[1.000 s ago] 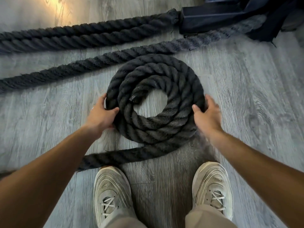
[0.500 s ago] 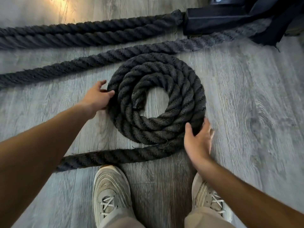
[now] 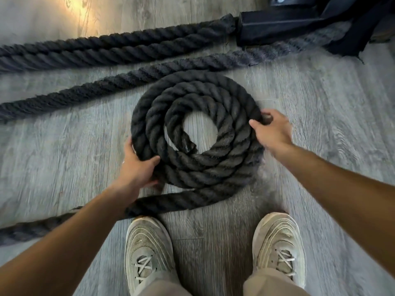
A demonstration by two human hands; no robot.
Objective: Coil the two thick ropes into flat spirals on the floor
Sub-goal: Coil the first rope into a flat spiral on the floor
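Observation:
A thick black rope lies in a flat spiral of about three turns on the grey wood floor, its cut end at the open centre. Its loose tail leaves the bottom of the coil and runs left under my left forearm. My left hand grips the outer turn at the lower left, thumb over the rope. At the coil's right side my right hand holds the outer turn with curled fingers. A second rope lies doubled and straight across the top.
Another straight run of rope crosses the floor just behind the coil. A black metal frame base and dark fabric stand at the top right. My two pale sneakers stand right below the coil.
The coil has turned, its inner end swinging from left to bottom. My left hand slid down to the lower left edge; my right hand rose from the lower right to the right side.

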